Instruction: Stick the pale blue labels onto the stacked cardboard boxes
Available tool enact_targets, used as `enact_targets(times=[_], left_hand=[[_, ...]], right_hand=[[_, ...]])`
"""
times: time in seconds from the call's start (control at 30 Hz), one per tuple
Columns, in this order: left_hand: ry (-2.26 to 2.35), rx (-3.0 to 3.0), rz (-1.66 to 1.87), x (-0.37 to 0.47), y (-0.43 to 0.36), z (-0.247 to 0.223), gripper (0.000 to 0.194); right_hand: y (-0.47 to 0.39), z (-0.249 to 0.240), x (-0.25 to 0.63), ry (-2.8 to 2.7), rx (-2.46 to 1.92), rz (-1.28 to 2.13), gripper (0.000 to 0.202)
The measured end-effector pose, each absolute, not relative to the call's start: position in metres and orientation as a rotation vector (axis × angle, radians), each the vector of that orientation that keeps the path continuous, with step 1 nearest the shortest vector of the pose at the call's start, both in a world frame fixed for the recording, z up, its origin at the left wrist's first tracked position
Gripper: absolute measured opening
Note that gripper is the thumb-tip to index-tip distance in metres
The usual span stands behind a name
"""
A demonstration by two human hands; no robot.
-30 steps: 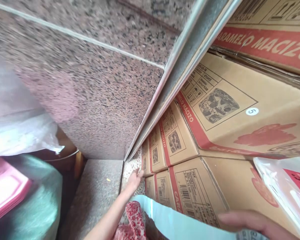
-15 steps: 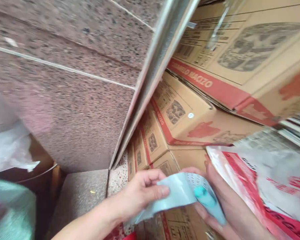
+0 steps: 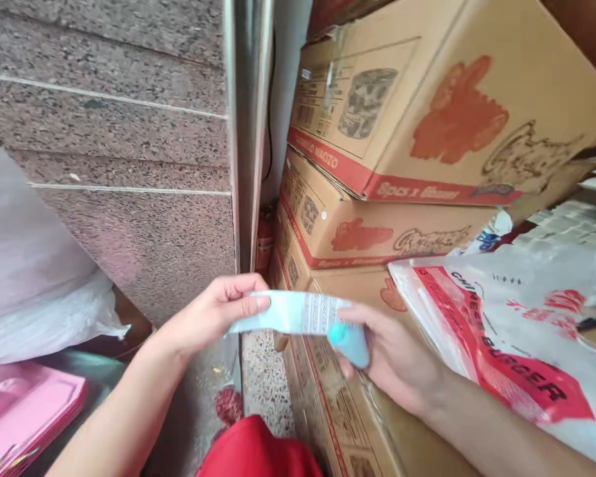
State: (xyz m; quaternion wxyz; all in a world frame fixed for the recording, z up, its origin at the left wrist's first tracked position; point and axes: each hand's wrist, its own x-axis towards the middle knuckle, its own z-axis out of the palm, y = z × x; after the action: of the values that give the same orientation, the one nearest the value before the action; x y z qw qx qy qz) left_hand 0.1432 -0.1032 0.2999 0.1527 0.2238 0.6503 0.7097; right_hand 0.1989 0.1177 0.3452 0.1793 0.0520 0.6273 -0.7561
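Note:
My left hand pinches the left end of a pale blue glossy strip between thumb and fingers. Rows of small dark print cross the strip towards its right. There it bends down into my right hand, whose fingers wrap round that end. A bright turquoise round piece shows on the bent part; its kind is unclear. Both hands hold the strip stretched almost level in front of stacked cardboard boxes. Part of the right end is hidden by my fingers.
A white and red plastic bag lies on the boxes at right. Speckled stone wall and a metal frame stand ahead. Pink folded bags and white plastic are at left. A red fire extinguisher stands behind the frame.
The view has turned, so the frame stands more upright. Both hands appear higher and further left. The strip is now straighter and more level between them, still held at both ends.

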Motion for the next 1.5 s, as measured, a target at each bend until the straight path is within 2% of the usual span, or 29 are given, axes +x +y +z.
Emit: enact_targets(times=[0.1, 0.23, 0.37, 0.6, 0.67, 0.73, 0.8, 0.87, 0.93, 1.0, 1.27, 1.5], left_hand=[[1.987, 0.631, 2.075, 0.146, -0.089, 0.327, 0.025], [2.147, 0.644, 1.975, 0.147, -0.064, 0.346, 0.025], [2.167, 0.658, 1.877, 0.153, -0.05, 0.346, 0.027], [2.148, 0.505, 1.88, 0.181, -0.031, 0.339, 0.029], [2.425, 0.494, 1.906, 0.196, -0.019, 0.341, 0.025], [2.888, 0.471, 1.915, 0.215, -0.005, 0.346, 0.024], [3.286, 0.471, 1.753, 0.234, 0.008, 0.351, 0.019], [3.42, 0.486, 1.506, 0.252, 0.02, 0.358, 0.015], [3.372, 0.449, 1.378, 0.266, 0.029, 0.364, 0.016], [3.297, 0.337, 1.413, 0.274, 0.033, 0.366, 0.019], [2.426, 0.213, 2.219, 0.272, 0.04, 0.334, 0.022], [2.244, 0.313, 2.387, 0.271, 0.029, 0.313, 0.02]], right_hand=[[0.127, 0.36, 0.203, 1.628, 0.259, -2.205, 0.015], [0.145, 0.374, 0.205, 1.672, 0.184, -2.215, 0.031], [0.161, 0.373, 0.206, 1.86, 0.046, -2.053, 0.034], [0.186, 0.377, 0.213, 1.858, 0.029, -2.016, 0.028], [0.189, 0.378, 0.215, 1.882, -0.001, -2.015, 0.028], [0.189, 0.378, 0.217, 1.902, 0.013, -2.037, 0.028], [0.187, 0.376, 0.22, 1.895, 0.038, -2.058, 0.029], [0.185, 0.374, 0.225, 1.863, 0.024, -2.07, 0.031], [0.184, 0.374, 0.231, 1.824, -0.006, -2.082, 0.034], [0.183, 0.374, 0.238, 1.775, -0.021, -2.097, 0.037], [0.19, 0.359, 0.255, 1.759, -0.098, -2.124, 0.026], [0.175, 0.347, 0.264, 1.949, -0.004, -2.1, 0.03]])
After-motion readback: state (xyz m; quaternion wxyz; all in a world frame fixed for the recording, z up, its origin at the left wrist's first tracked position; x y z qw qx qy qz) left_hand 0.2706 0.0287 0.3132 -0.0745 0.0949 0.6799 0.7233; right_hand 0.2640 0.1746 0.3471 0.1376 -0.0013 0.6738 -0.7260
